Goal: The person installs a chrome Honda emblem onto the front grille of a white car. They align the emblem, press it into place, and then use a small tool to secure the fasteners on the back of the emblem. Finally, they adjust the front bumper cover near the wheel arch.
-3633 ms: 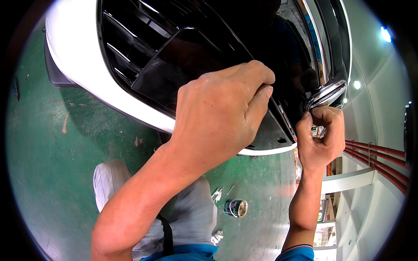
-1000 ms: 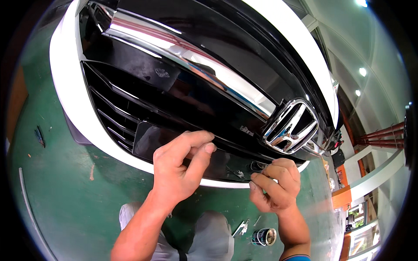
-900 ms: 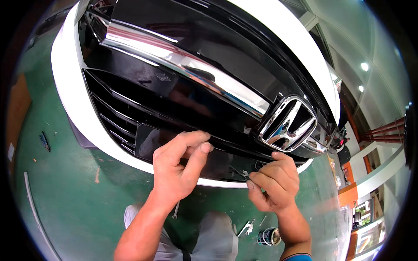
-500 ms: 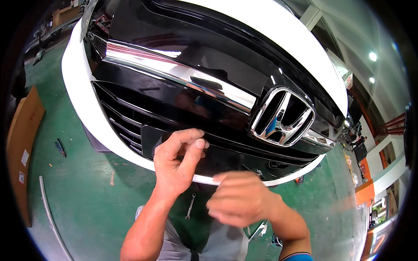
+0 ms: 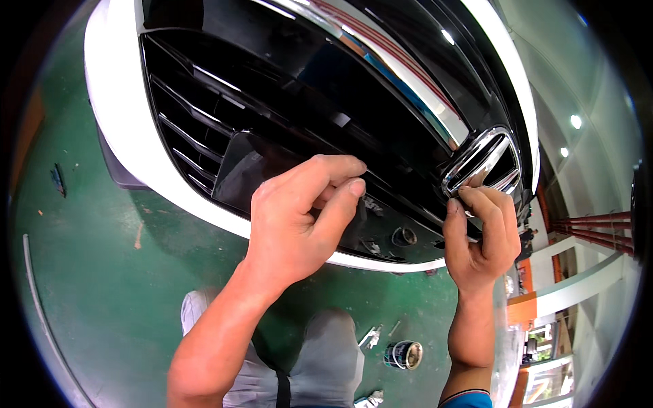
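Left hand (image 5: 299,224) pinches the black grille (image 5: 272,115); right hand (image 5: 479,234) grips the chrome emblem (image 5: 479,160) beside it. Best press evenly, keeping the grille steady.

Left hand (image 5: 296,217) raised, fingers curled, thumb pressed toward the forefinger in a pinching grip. Right hand (image 5: 481,238) upright beside it, fingertips bent forward.

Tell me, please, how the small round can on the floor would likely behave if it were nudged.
The can appears to lie on its side on the smooth green floor, so it would probably roll. It looks small and likely light, shifting easily.
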`<state>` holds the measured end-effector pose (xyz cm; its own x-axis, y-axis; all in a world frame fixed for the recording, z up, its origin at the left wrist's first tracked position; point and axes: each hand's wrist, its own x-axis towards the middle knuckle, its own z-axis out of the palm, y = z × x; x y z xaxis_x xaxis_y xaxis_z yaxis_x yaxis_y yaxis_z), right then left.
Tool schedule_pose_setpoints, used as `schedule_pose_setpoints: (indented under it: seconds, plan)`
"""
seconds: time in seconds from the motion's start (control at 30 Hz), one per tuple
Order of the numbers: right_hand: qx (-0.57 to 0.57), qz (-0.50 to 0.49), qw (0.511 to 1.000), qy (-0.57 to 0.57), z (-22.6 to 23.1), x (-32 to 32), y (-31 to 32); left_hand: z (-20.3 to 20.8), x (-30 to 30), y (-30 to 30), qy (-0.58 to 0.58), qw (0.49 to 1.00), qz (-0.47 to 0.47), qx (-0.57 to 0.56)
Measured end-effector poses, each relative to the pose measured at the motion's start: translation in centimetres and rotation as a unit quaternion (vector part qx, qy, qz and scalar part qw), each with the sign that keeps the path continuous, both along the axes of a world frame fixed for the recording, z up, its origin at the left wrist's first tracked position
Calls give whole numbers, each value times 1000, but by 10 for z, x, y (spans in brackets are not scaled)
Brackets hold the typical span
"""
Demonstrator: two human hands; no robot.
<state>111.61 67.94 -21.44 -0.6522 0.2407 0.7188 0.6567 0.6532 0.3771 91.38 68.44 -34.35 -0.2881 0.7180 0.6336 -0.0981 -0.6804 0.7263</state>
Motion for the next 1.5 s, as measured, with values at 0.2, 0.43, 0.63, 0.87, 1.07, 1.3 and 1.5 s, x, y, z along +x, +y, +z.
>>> schedule_pose_setpoints:
  seconds: [0.2,0.43,0.63,0.87,1.07,1.3,1.5]
  plan:
    - [-11,-49,997,-66,11,-11,-5,-2,1,0,-9,1000,-9,2]
    - [-5,-104,989,-106,17,-32,-6,-2,-2,1,-8,1000,-8,6]
    - [-1,-99,988,-117,14,-27,-3,-4,-4,1,-5,1000,-17,12]
    - [-33,-101,988,-110,14,-21,-7,-7,-3,2,-12,1000,-15,23]
    - [-82,-102,987,-92,18,-19,-11,-7,-4,2,-10,1000,-20,20]
    - [-83,-88,987,-105,20,-19,-10,-7,-3,3,-11,999,-22,22]
    - [-64,-68,987,-133,20,-11,-6,-6,-3,3,-14,999,-22,26]
